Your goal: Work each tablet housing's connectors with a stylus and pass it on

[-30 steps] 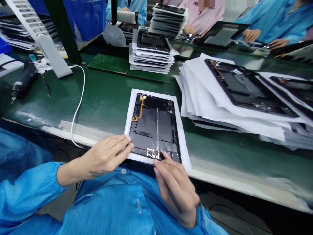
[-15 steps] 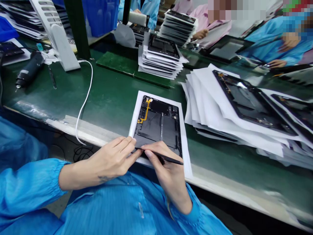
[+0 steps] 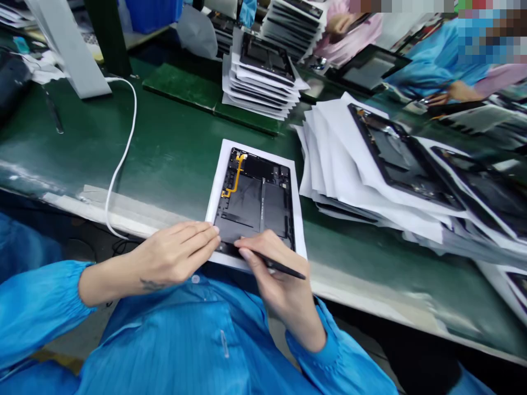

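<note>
An opened tablet point(image 3: 274, 206) lies on a white paper sheet point(image 3: 214, 181) at the table's front edge. Its dark inside shows a yellow ribbon cable point(image 3: 236, 178) at the upper left. My right hand point(image 3: 284, 280) is closed around slim black tweezers point(image 3: 284, 267), their tip end down at the tablet's near edge; the exact contact point is hidden by my fingers. At the tablet's near left corner rests my left hand point(image 3: 177, 252), fingers stretched out side by side, fingertips touching the edge. Its thumb is hidden.
Stacked tablets with paper between them stand to the right point(image 3: 354, 159) and at the back point(image 3: 261, 82). A white cable point(image 3: 130, 131) runs from a white stand point(image 3: 78, 60) over the front edge. Another slim tool point(image 3: 53, 109) lies left. Co-workers sit across the table.
My left fingertips have drawn back from the tweezers' tip toward the tablet's left corner. My right hand keeps the tweezers at the near edge. The whole view has shifted slightly.
</note>
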`<action>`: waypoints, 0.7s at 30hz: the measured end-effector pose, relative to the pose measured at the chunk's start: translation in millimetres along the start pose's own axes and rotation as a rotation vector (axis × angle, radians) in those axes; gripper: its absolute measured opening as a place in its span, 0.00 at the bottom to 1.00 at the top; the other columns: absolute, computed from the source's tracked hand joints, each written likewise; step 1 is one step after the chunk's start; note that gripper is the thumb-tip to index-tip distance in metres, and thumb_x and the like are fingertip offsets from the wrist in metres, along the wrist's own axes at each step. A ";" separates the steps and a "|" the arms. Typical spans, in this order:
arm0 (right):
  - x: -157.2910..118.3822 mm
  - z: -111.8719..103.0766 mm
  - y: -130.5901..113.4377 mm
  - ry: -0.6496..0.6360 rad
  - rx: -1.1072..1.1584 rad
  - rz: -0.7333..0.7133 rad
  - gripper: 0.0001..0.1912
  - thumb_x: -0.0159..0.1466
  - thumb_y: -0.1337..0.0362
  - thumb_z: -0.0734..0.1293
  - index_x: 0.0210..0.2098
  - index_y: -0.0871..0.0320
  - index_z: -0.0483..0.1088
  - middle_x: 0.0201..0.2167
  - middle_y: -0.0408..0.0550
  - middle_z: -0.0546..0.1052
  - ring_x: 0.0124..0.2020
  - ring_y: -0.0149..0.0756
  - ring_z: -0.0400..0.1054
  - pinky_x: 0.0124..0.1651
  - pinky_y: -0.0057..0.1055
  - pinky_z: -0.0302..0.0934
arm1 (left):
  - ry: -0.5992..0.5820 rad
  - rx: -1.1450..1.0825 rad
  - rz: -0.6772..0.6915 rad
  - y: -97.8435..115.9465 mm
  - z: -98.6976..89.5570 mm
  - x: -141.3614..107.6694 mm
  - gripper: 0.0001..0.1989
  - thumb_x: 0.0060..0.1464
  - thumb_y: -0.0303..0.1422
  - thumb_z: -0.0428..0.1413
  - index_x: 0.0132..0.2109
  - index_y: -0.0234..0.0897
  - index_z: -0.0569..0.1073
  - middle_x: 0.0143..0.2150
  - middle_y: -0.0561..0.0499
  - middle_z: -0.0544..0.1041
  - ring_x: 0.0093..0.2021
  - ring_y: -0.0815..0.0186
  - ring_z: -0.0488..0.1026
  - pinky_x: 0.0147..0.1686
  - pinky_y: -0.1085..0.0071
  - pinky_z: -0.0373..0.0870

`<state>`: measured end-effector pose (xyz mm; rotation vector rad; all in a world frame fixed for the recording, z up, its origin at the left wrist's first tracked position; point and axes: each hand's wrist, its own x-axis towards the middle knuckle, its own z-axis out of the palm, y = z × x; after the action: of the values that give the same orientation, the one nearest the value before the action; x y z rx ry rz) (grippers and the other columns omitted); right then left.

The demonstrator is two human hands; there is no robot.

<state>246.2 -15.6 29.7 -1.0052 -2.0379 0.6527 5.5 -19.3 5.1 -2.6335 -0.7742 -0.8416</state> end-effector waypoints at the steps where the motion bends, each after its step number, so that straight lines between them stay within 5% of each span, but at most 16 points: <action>1: -3.5 -4.9 1.0 0.018 -0.025 0.024 0.06 0.68 0.71 0.66 0.38 0.56 0.75 0.32 0.45 0.79 0.34 0.36 0.73 0.37 0.33 0.68 | -0.012 0.015 0.002 1.8 -0.9 1.6 0.14 0.65 0.20 0.47 0.52 0.22 0.75 0.51 0.37 0.81 0.50 0.54 0.80 0.50 0.60 0.79; 12: -22.7 -5.0 -0.6 0.100 -0.102 -0.014 0.11 0.67 0.76 0.65 0.42 0.56 0.74 0.35 0.47 0.79 0.38 0.37 0.74 0.45 0.37 0.71 | -0.045 0.022 0.020 9.0 3.0 26.7 0.16 0.67 0.22 0.44 0.46 0.25 0.77 0.44 0.39 0.81 0.43 0.58 0.78 0.42 0.64 0.75; 21: -32.6 -5.2 -5.4 -0.078 -0.273 -0.183 0.14 0.65 0.77 0.65 0.49 0.61 0.72 0.35 0.51 0.76 0.39 0.39 0.71 0.51 0.44 0.70 | -0.113 0.030 0.007 20.7 11.1 37.8 0.12 0.65 0.22 0.48 0.44 0.26 0.77 0.40 0.39 0.79 0.36 0.58 0.76 0.39 0.60 0.73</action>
<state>261.2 -44.9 23.4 -0.9418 -2.2993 0.3276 48.3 -16.5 17.1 -2.6744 -0.7986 -0.6782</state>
